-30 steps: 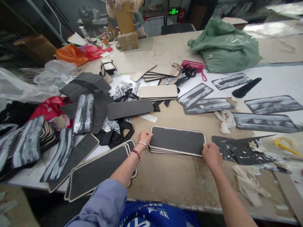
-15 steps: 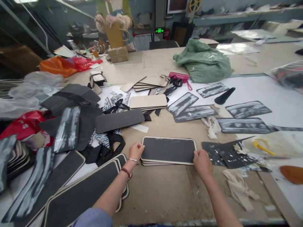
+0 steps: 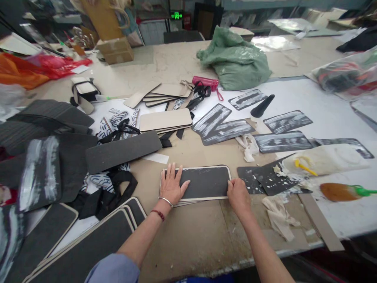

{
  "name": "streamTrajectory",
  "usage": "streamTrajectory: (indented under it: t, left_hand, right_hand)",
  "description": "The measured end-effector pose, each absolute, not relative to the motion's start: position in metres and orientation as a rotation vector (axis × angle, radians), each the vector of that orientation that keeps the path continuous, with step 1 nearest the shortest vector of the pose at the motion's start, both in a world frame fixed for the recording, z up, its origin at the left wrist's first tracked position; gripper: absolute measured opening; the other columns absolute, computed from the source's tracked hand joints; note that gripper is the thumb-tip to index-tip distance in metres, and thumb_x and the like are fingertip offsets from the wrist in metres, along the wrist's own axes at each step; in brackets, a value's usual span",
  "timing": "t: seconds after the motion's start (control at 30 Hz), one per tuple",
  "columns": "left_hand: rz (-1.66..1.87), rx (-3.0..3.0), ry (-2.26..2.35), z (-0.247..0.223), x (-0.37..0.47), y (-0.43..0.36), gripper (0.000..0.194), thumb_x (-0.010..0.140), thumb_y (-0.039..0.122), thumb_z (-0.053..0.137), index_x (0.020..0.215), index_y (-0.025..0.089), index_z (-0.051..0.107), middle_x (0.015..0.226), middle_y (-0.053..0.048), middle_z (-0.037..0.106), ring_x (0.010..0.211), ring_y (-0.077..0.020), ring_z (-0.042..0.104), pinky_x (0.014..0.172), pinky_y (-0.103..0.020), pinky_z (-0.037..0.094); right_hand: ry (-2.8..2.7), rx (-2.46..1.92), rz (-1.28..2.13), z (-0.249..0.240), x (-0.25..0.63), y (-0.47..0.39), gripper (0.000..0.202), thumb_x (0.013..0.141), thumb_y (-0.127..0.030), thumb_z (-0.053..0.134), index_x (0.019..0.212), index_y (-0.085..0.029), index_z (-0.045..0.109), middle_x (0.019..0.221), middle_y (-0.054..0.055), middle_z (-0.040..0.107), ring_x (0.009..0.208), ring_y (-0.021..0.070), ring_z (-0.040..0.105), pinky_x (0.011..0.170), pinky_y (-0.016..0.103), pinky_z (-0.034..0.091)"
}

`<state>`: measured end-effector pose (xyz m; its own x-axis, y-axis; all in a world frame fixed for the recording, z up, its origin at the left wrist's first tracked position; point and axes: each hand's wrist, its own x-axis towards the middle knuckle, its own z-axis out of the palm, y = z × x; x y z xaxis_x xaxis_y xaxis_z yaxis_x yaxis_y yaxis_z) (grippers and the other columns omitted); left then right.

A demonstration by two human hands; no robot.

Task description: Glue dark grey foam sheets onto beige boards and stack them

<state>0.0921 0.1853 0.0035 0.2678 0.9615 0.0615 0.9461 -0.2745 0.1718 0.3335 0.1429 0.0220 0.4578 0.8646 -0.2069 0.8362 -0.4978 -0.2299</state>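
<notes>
Head view: your left hand (image 3: 171,184) presses the dark panel (image 3: 206,182), fingers spread; your right (image 3: 239,195) pinches its edge (fingers closed).

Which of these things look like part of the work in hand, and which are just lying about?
Likely part of the work:
Dark panel with a pale edge, left hand flat on it, right hand at one end
Similar panels, lower left
White-streaked dark strips

Seemingly just lying about:
Green sack
Pink pouch
Cardboard box
Orange bag
</notes>
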Motion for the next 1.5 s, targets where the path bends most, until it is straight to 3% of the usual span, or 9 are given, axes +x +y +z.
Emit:
streamTrajectory:
  t: [0.13,0.3,0.4,0.5,0.7,1.0,1.2,1.33,1.5]
  left_hand:
    - [0.185,2.439,1.823,0.005,0.091,0.185,0.062,0.084,0.051,0.039,0.135,0.018,0.033,0.143,-0.017,0.026,0.133,-0.0305,0.019,0.107,-0.052,0.015]
    - [0.194,2.456,1.825,0.006,0.092,0.184,0.062,0.083,0.051,0.041,0.134,0.017,0.034,0.143,-0.018,0.026,0.133,-0.0311,0.019,0.106,-0.052,0.016]
    - [0.173,2.472,1.809,0.004,0.091,0.184,0.060,0.081,0.043,0.046,0.134,0.015,0.035,0.142,-0.020,0.026,0.133,-0.0317,0.019,0.106,-0.052,0.016]
    - [0.151,2.483,1.795,0.003,0.090,0.184,0.060,0.079,0.035,0.049,0.134,0.014,0.035,0.142,-0.021,0.026,0.133,-0.0322,0.019,0.106,-0.052,0.015]
    - [0.166,2.462,1.800,0.004,0.092,0.186,0.065,0.080,0.047,0.047,0.134,0.013,0.035,0.142,-0.022,0.025,0.132,-0.0334,0.020,0.105,-0.053,0.017]
    - [0.199,2.421,1.804,0.004,0.092,0.187,0.064,0.080,0.050,0.046,0.133,0.015,0.036,0.142,-0.020,0.025,0.133,-0.0326,0.019,0.106,-0.053,0.016]
    - [0.316,2.371,1.771,0.003,0.091,0.187,0.066,0.081,0.050,0.045,0.135,0.014,0.032,0.143,-0.019,0.025,0.133,-0.0309,0.019,0.107,-0.052,0.016]
    - [0.583,2.139,1.895,-0.003,0.072,0.179,0.059,0.088,0.038,0.034,0.136,0.005,0.025,0.142,-0.021,0.026,0.134,-0.0263,0.016,0.108,-0.049,0.020]
    - [0.707,1.731,1.976,-0.018,0.047,0.155,0.048,0.088,0.032,0.030,0.130,0.010,0.037,0.136,-0.018,0.039,0.130,-0.0258,0.029,0.106,-0.049,0.027]
  right_hand:
    - [-1.571,-2.567,0.297,0.025,0.332,0.142,0.018,0.085,-0.023,0.043,0.092,-0.012,0.056,0.089,0.012,0.057,0.086,0.0230,0.054,0.072,0.032,0.040]
    - [-1.839,-2.201,0.078,0.027,0.275,0.155,0.043,0.085,-0.024,0.041,0.124,-0.003,0.043,0.124,0.022,0.048,0.119,0.0288,0.038,0.094,0.042,0.034]
    - [-2.065,-1.920,0.194,0.018,0.232,0.169,0.054,0.086,-0.033,0.041,0.133,-0.006,0.035,0.139,0.018,0.034,0.132,0.0266,0.020,0.104,0.044,0.023]
    - [-2.169,-1.849,0.316,0.007,0.215,0.177,0.061,0.086,-0.040,0.042,0.136,-0.007,0.030,0.144,0.014,0.026,0.135,0.0238,0.012,0.108,0.042,0.015]
    - [-2.207,-1.938,0.305,-0.003,0.248,0.169,0.067,0.086,-0.046,0.039,0.139,-0.008,0.023,0.146,0.013,0.019,0.136,0.0224,0.005,0.109,0.044,0.010]
    - [-2.036,-2.243,0.027,-0.007,0.301,0.159,0.071,0.086,-0.048,0.034,0.137,0.000,0.023,0.142,0.021,0.026,0.134,0.0276,0.012,0.106,0.048,0.016]
    - [-1.968,-2.142,-0.032,-0.010,0.304,0.156,0.068,0.087,-0.045,0.033,0.137,-0.001,0.019,0.140,0.022,0.029,0.133,0.0280,0.016,0.104,0.049,0.024]
    - [-1.784,-2.171,-0.010,-0.012,0.325,0.149,0.056,0.090,-0.036,0.028,0.127,0.004,0.037,0.127,0.027,0.044,0.125,0.0284,0.032,0.099,0.046,0.032]
    - [-1.822,-2.132,0.161,-0.012,0.346,0.141,0.048,0.087,-0.031,0.027,0.113,0.000,0.053,0.110,0.024,0.057,0.109,0.0271,0.048,0.095,0.044,0.037]
